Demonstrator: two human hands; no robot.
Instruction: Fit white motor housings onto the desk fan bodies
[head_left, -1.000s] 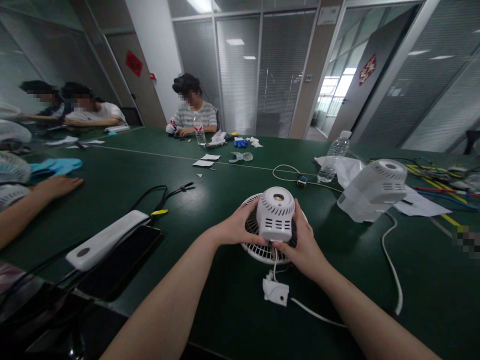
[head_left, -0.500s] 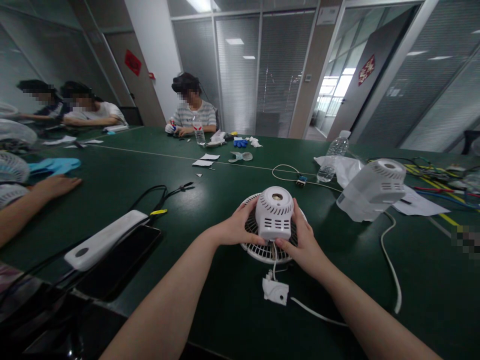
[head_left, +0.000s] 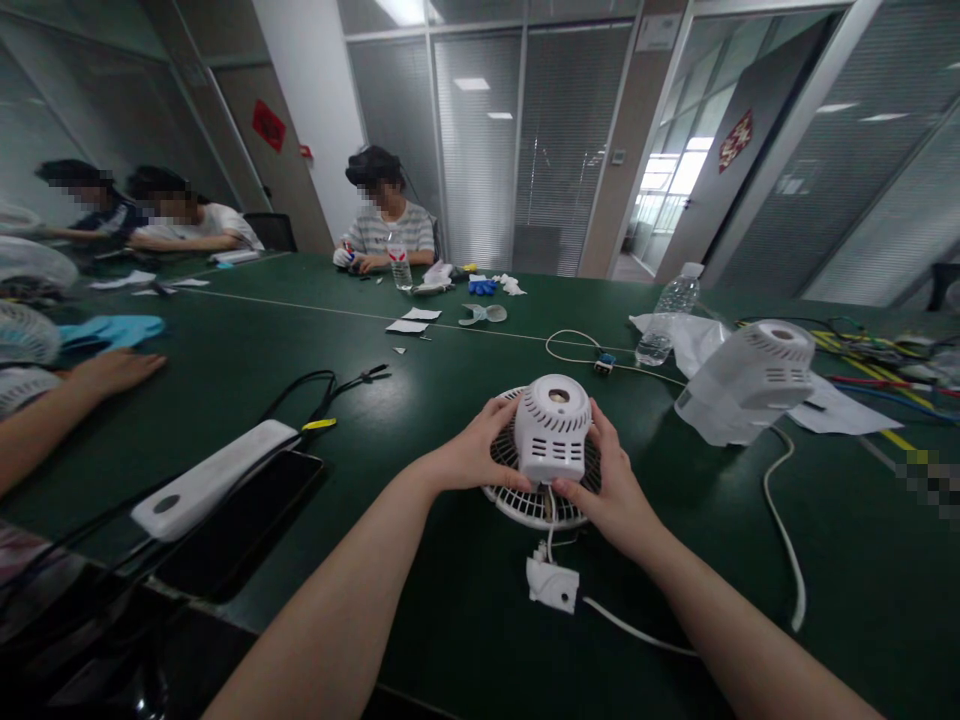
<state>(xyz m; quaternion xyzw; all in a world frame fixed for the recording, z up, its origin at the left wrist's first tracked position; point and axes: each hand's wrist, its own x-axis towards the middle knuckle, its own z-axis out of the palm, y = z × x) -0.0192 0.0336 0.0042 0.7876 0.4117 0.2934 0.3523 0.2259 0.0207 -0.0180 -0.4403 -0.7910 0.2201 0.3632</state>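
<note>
Between my two hands sits a white slotted fan motor housing (head_left: pixel 553 425), with a round hole in its top. My left hand (head_left: pixel 480 450) grips its left side, thumb along the lower front edge. On the other side my right hand (head_left: pixel 607 470) grips it, thumb at the lower front corner. Beneath the housing lies a round white fan grille (head_left: pixel 517 508), partly covered by it and by my hands. A thin white cord runs from the housing's front down to a small white plastic part (head_left: pixel 553 584) on the table.
A second white housing (head_left: pixel 750 385) and a water bottle (head_left: pixel 670 315) stand at the right. To the left lie a white handheld device (head_left: pixel 217 480) and a black phone (head_left: pixel 244 525). A small fan blade (head_left: pixel 484 314) lies farther back. Other people sit around the green table (head_left: pixel 337 300).
Both hands keep their hold on the housing. It has shifted very slightly to the right, about as much as the whole view has.
</note>
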